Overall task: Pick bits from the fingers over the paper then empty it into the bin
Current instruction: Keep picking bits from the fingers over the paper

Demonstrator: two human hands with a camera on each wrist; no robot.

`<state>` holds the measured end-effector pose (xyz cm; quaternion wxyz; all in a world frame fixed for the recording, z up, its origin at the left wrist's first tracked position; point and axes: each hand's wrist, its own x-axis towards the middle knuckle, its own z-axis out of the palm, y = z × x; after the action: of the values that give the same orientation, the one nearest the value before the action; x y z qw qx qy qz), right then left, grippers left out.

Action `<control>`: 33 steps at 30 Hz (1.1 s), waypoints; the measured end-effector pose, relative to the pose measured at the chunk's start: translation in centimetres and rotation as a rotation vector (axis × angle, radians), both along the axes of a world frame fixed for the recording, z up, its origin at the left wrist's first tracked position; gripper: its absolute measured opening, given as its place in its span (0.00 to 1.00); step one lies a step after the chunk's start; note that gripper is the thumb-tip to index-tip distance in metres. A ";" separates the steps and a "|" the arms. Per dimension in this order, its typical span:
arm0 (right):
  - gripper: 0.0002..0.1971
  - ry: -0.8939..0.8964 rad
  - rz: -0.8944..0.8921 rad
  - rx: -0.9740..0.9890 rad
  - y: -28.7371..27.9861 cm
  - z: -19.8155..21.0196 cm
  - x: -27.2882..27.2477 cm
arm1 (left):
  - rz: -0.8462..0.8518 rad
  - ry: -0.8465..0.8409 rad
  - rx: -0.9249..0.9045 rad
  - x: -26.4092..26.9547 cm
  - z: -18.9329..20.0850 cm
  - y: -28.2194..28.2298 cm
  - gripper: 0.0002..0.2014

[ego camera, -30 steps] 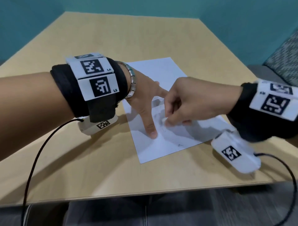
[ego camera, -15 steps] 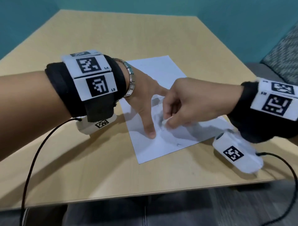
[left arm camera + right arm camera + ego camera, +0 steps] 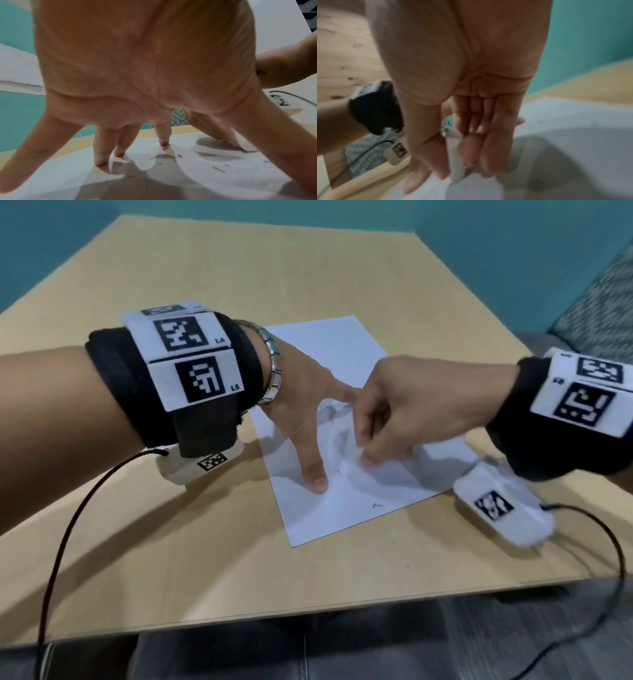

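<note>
- The paper (image 3: pixel 342 419) lies flat on your counter (image 3: pixel 171 559), skewed to its edges, and it is the only thing here that holds anything.
- On it lie small dark bits (image 3: pixel 218 169); the left wrist view shows them scattered between your spread fingers, and the head view shows one or two more toward the sheet's near edge.
- Your left hand (image 3: pixel 301 405) stands on the paper with its grip spread wide, straight fingers (image 3: pixel 101 152) planted by their tips, thumb pointing toward you.
- Your right hand (image 3: pixel 404 412) hovers just beside the left, over the middle of the sheet; its grip pinches a small white wad (image 3: pixel 453 155) between thumb and curled fingers. What the wad is made of you cannot tell; that view is blurred.
- The sheet's near corner stops short of the counter's front edge, with a wide bare strip of wood between them.
- Its right edge runs close under your right wrist, near the counter's right side.
- Bare counter opens to the left of the sheet and beyond it, up to the teal wall (image 3: pixel 479 241).
- A patterned cushion (image 3: pixel 603 309) sits past the right edge.
- A cable (image 3: pixel 68 535) trails from each wrist over the front edge.
</note>
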<state>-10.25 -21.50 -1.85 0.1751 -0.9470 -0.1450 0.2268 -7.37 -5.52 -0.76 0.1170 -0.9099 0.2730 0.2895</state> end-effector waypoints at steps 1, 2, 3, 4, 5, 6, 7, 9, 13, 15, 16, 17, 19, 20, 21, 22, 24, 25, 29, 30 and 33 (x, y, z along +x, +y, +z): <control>0.05 0.027 0.014 0.004 0.2 0.0 -0.2 | 0.001 0.003 -0.007 0.0 0.0 0.0 0.60; 0.05 0.005 -0.006 0.008 0.0 0.0 0.1 | 0.001 0.004 -0.009 0.0 0.0 -0.1 0.61; 0.05 -0.046 -0.049 0.014 -0.5 0.1 0.6 | -0.004 -0.002 -0.003 0.0 0.0 -0.1 0.62; 0.04 -0.098 -0.088 0.022 -0.8 0.2 0.9 | -0.007 -0.007 0.006 -0.1 0.1 -0.2 0.63; 0.04 -0.116 -0.097 0.029 -1.0 0.2 1.1 | -0.005 -0.008 0.013 -0.1 0.1 -0.1 0.64; 0.04 -0.093 -0.076 0.037 -0.9 0.0 0.8 | -0.005 -0.007 0.016 -0.1 0.1 -0.1 0.64; 0.04 -0.035 -0.026 0.034 -0.4 -0.1 0.3 | -0.006 -0.008 0.016 -0.1 0.1 -0.1 0.63; 0.04 0.048 0.022 0.023 0.1 -0.1 -0.3 | -0.006 -0.010 0.018 -0.1 0.0 0.0 0.62; 0.05 -0.093 -0.087 0.011 -1.0 0.2 1.0 | -0.013 -0.018 0.024 0.0 -0.1 0.0 0.65; 0.04 -0.041 -0.027 -0.005 -0.6 0.0 0.4 | -0.013 -0.016 0.020 0.2 -0.1 0.0 0.64; 0.04 -0.003 0.001 -0.012 -0.3 0.0 0.1 | -0.011 -0.015 0.018 0.2 -0.1 0.0 0.63; 0.04 0.004 0.003 -0.011 -0.3 0.1 0.2 | -0.014 -0.013 0.019 0.2 -0.1 -0.1 0.64; 0.04 -0.076 -0.048 -0.017 -0.9 0.3 0.9 | -0.023 -0.016 0.025 0.2 -0.1 -0.2 0.65; 0.04 -0.113 -0.071 -0.015 -1.1 0.3 1.1 | -0.026 -0.017 0.029 0.2 -0.1 -0.2 0.65; 0.04 -0.118 -0.072 -0.007 -1.1 0.3 1.2 | -0.029 -0.017 0.033 0.2 -0.2 -0.1 0.64; 0.04 -0.096 -0.051 0.000 -1.0 0.2 0.9 | -0.035 -0.017 0.036 0.3 -0.1 -0.1 0.64; 0.05 -0.037 -0.007 -0.019 -0.5 0.0 0.4 | -0.033 -0.009 0.034 0.3 -0.1 0.0 0.64; 0.05 -0.049 -0.016 -0.044 -0.7 0.1 0.5 | -0.024 -0.002 0.029 0.3 -0.1 0.1 0.65; 0.07 -0.240 -0.179 -0.009 -2.9 1.2 1.7 | -0.032 -0.001 0.004 0.4 -0.4 0.8 0.70; 0.07 -0.249 -0.219 0.059 -3.3 1.5 1.8 | -0.038 0.000 -0.012 0.5 -0.6 1.3 0.71; 0.08 -0.229 -0.243 0.176 -3.8 1.7 1.4 | -0.070 -0.012 -0.034 0.6 -1.1 2.7 0.75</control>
<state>-8.81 -25.30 -0.14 0.2657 -0.9582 -0.0681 0.0810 -6.81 -2.81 -1.90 0.1130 -0.9035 0.3088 0.2750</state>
